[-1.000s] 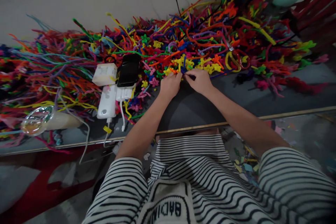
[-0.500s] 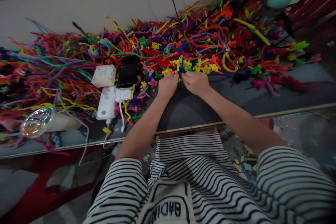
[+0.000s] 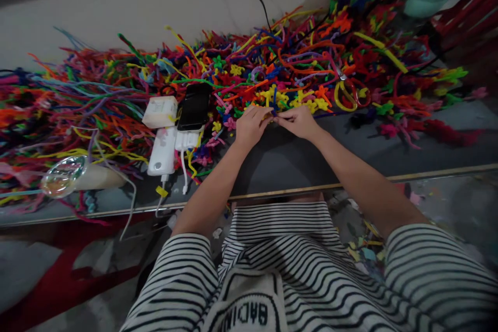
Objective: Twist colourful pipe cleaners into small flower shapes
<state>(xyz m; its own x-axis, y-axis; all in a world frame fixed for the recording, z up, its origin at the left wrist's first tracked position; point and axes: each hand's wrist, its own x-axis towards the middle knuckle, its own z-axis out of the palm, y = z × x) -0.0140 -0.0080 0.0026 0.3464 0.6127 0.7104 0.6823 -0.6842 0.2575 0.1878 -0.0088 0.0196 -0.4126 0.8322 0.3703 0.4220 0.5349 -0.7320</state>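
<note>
Hands pinching blue fuzzy stem, scissors nearby

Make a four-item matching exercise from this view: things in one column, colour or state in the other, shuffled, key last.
1. Phone
2. Scissors
3. Lidded cup
4. Left hand

A. Fingertips at a dark blue pipe cleaner
B. One yellow handle loop, one red
C. Dark screen
D. Beige, at the table's left

Pairs: 1-C, 2-B, 3-D, 4-A

Dark letters resembling "BADIN" are borne by the striped garment's pale patch; their exact spelling is unclear.
</note>
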